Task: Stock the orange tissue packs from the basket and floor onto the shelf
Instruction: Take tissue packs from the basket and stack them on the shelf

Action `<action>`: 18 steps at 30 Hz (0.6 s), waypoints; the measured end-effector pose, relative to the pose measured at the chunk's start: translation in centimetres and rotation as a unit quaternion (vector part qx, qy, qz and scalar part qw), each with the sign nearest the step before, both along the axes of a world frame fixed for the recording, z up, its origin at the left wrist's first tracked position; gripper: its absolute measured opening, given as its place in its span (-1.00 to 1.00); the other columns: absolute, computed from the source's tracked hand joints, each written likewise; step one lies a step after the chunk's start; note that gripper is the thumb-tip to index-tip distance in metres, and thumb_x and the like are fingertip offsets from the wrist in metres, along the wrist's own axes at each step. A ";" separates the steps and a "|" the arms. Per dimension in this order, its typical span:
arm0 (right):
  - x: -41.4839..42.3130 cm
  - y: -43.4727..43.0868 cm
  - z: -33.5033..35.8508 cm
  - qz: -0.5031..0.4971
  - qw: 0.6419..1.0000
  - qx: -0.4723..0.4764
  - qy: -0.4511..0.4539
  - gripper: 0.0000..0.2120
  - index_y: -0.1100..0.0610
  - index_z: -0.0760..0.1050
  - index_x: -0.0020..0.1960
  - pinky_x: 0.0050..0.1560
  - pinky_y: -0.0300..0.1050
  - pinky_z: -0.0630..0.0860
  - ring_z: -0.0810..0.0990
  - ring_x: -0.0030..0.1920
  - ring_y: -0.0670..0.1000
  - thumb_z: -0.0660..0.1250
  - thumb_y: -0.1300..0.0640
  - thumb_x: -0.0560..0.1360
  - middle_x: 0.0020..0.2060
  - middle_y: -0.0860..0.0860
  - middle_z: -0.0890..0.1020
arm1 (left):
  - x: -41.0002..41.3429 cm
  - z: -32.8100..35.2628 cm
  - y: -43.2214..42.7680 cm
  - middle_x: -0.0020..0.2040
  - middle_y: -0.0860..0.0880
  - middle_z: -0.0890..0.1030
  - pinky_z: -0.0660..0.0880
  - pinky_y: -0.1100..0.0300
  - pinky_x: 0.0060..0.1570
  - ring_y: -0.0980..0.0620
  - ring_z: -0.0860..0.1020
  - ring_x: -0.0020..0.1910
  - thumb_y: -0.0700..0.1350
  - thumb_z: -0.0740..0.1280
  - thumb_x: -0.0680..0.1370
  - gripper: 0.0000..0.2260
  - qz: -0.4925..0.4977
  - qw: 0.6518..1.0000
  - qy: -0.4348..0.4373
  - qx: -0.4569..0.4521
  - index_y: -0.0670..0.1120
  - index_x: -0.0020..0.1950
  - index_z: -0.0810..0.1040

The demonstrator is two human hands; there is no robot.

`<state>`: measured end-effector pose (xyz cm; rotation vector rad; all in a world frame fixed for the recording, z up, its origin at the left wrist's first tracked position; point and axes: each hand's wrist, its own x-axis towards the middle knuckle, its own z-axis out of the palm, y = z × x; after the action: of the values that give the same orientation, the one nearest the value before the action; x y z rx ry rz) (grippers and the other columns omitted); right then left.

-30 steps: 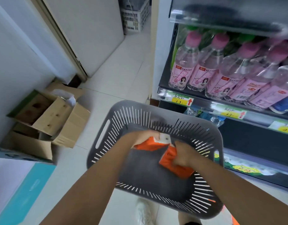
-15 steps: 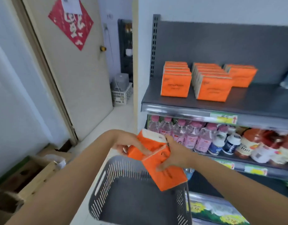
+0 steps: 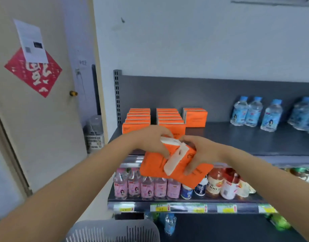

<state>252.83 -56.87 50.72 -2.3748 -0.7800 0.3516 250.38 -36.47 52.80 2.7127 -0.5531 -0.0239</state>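
- Grip shared: left hand (image 3: 150,138) curled over orange tissue packs (image 3: 154,165), right hand (image 3: 200,154) clamped on their right side.
- Hang tilted, long axis down-right, just before top shelf (image 3: 237,140).
- Calls for lift toward short third row (image 3: 195,117), nearer right hand.

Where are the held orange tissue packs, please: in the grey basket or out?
Out: left hand and right hand grip the packs above the basket.

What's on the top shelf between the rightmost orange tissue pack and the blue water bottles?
Nothing: the head view shows bare shelf between the rightmost orange tissue pack and the blue water bottles.
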 end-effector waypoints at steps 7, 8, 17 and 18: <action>8.0 -9.2 3.4 -0.049 0.998 -0.018 -0.026 -0.44 -0.04 0.54 0.07 -0.01 -0.17 0.57 0.64 0.00 -0.07 0.64 0.22 0.13 -0.06 -0.13 0.68 | 9.5 4.3 -7.6 -0.26 0.02 0.48 0.31 0.15 -0.28 0.05 0.42 -0.27 0.13 0.58 0.25 -0.61 -0.002 1.000 -0.011 0.021 -0.12 -0.17 0.61; 9.6 -10.7 3.6 -0.076 0.997 -0.001 -0.030 -0.50 -0.02 0.54 0.01 -0.05 -0.17 0.57 0.65 -0.04 -0.05 0.63 0.23 0.15 -0.11 -0.11 0.68 | 11.2 4.9 -8.3 -0.22 0.00 0.49 0.34 0.15 -0.25 0.04 0.45 -0.23 0.09 0.60 0.25 -0.58 0.016 1.000 -0.021 -0.005 -0.16 -0.09 0.61; 22.7 -19.8 3.1 -0.199 0.974 -0.053 -0.091 -0.55 0.09 0.29 -0.11 -0.17 -0.11 0.43 0.54 -0.10 0.05 0.56 0.11 0.28 -0.14 0.01 0.55 | 25.4 4.3 -12.6 -0.02 0.00 0.50 0.44 0.06 0.02 -0.05 0.50 0.00 -0.09 0.48 0.42 -0.56 0.103 0.986 0.034 -0.123 0.03 0.23 0.39; 23.5 -20.0 2.8 -0.191 0.974 -0.077 -0.093 -0.54 0.09 0.27 -0.11 -0.16 -0.10 0.44 0.54 -0.11 0.04 0.56 0.08 0.28 -0.13 0.02 0.54 | 26.3 3.8 -13.1 -0.07 0.04 0.52 0.45 0.09 -0.04 -0.01 0.51 -0.05 -0.12 0.49 0.40 -0.64 0.105 0.987 0.031 -0.122 0.01 0.14 0.46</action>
<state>276.34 -76.88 53.50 -2.6631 -0.3682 0.0279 276.63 -49.59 56.56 2.5067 -0.2321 0.0127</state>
